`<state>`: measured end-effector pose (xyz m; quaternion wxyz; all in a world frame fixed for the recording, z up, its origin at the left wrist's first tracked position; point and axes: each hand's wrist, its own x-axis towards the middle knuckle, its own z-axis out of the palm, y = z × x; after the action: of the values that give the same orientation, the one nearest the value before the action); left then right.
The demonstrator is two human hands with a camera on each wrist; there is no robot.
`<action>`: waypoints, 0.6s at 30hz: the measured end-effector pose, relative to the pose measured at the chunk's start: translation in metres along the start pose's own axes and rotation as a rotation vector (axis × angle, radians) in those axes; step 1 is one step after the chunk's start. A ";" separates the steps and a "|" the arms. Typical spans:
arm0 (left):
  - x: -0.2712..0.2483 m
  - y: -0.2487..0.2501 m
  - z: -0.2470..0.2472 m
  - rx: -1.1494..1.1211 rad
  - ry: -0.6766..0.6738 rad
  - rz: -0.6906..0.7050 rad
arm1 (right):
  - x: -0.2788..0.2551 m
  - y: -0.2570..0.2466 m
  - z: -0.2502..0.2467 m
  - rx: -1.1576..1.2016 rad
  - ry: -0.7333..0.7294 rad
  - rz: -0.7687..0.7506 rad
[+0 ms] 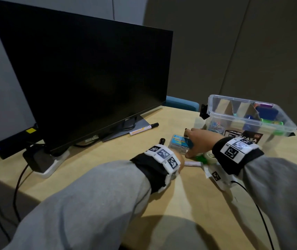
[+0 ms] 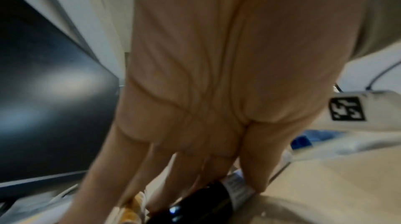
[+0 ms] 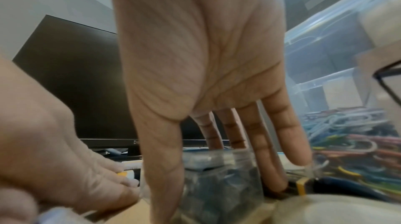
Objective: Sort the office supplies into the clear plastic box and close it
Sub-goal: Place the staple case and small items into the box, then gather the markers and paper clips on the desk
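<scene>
The clear plastic box (image 1: 286, 121) stands open at the right of the desk, with cardboard dividers, coloured paper clips (image 3: 347, 135) and other supplies inside. Just in front of it, my right hand (image 1: 188, 143) grips a small clear case with a blue label (image 1: 177, 142) that rests on the desk; thumb and fingers clamp its sides (image 3: 221, 193). My left hand (image 2: 206, 193), mostly hidden behind its wrist band in the head view, holds a black-capped marker (image 2: 219, 196); the cap (image 1: 162, 141) sticks out past the wrist.
A second marker (image 1: 144, 128) lies by the foot of the dark monitor (image 1: 82, 78). A tape roll (image 1: 209, 156), a green item (image 1: 200, 157) and a white pen (image 1: 192, 163) lie under my right wrist. A power strip (image 1: 52, 165) with a black adapter sits at the left.
</scene>
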<state>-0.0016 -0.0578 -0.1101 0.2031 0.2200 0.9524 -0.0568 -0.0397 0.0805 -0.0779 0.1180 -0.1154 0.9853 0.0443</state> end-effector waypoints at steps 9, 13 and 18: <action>-0.002 -0.055 -0.031 0.178 -0.019 0.052 | -0.010 0.023 0.002 0.036 -0.009 -0.039; 0.000 -0.085 -0.035 -0.062 0.117 0.117 | -0.013 0.025 -0.001 0.042 0.002 -0.059; 0.010 -0.102 -0.044 -0.290 0.357 0.024 | -0.018 -0.005 -0.007 0.007 0.187 -0.238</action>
<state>-0.0705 -0.1368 -0.0719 0.0614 0.2065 0.9687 0.1232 -0.0228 0.0788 -0.0674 0.0306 -0.2346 0.9715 0.0157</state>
